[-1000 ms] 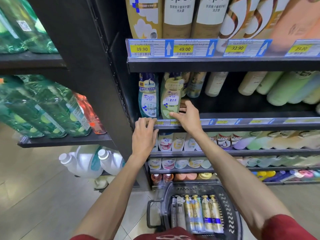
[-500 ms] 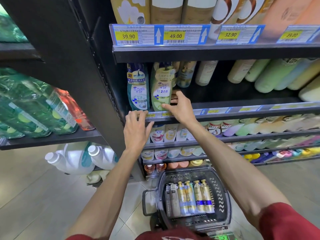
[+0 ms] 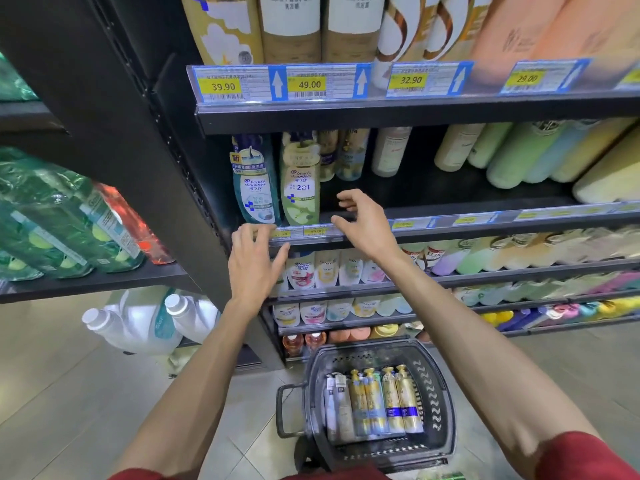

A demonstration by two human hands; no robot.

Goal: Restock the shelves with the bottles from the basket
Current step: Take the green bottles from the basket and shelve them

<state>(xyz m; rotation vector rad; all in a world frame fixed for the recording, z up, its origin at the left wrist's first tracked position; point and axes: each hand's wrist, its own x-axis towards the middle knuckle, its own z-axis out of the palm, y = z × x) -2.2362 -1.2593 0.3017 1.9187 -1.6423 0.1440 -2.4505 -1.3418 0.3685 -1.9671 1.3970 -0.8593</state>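
Observation:
A green shampoo bottle [image 3: 300, 183] stands upright at the front of the middle shelf [image 3: 485, 225], next to a teal bottle [image 3: 254, 185]. My right hand [image 3: 363, 221] hovers just right of the green bottle, fingers loosely curled, holding nothing. My left hand [image 3: 254, 265] rests with its fingers on the shelf's front rail below the teal bottle. On the floor stands a black basket [image 3: 436, 393] with several gold and white bottles [image 3: 377, 403] lying side by side in it.
Large bottles fill the top shelf above price tags [image 3: 308, 84]. Pale green and yellow bottles [image 3: 526, 157] lie on the middle shelf's right side. Lower shelves hold small tubes and bottles. A black upright [image 3: 114, 133] separates a left rack with green packs and white jugs [image 3: 138, 320].
My right hand has let go of the green bottle and pulled back to the right of it. The left hand stays on the shelf rail. The view has moved closer.

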